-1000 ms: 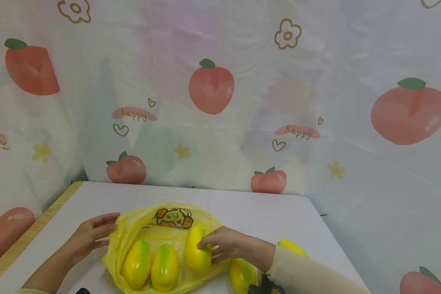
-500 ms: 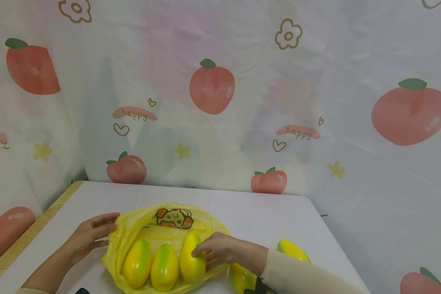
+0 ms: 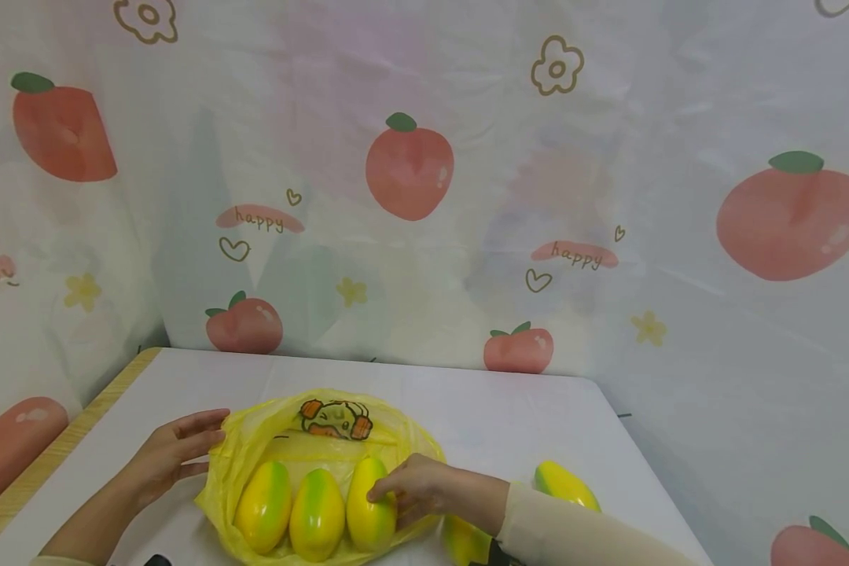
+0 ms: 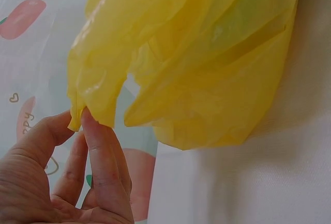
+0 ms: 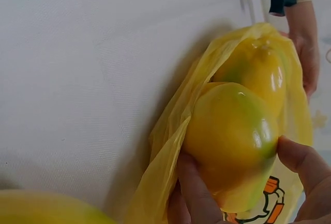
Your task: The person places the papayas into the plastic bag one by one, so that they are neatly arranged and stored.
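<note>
A yellow plastic bag with a printed cartoon face lies on the table with its mouth spread toward me. My left hand pinches the bag's left edge between thumb and fingers; the left wrist view shows this hand at a corner of the bag. Inside, two glossy yellow-green mangoes sit side by side. To their right, a third mango stands in the bag mouth, and my right hand grips it. In the right wrist view, thumb and fingers are on opposite sides of this mango.
Outside the bag, one mango lies to the right on the white tabletop. Another mango is partly hidden under the right forearm. A fruit-printed cloth hangs behind the table. A small black object shows at the bottom edge.
My right hand has moved the gripped mango left and down, close beside the other two in the bag. My left hand stays at the bag's edge.
</note>
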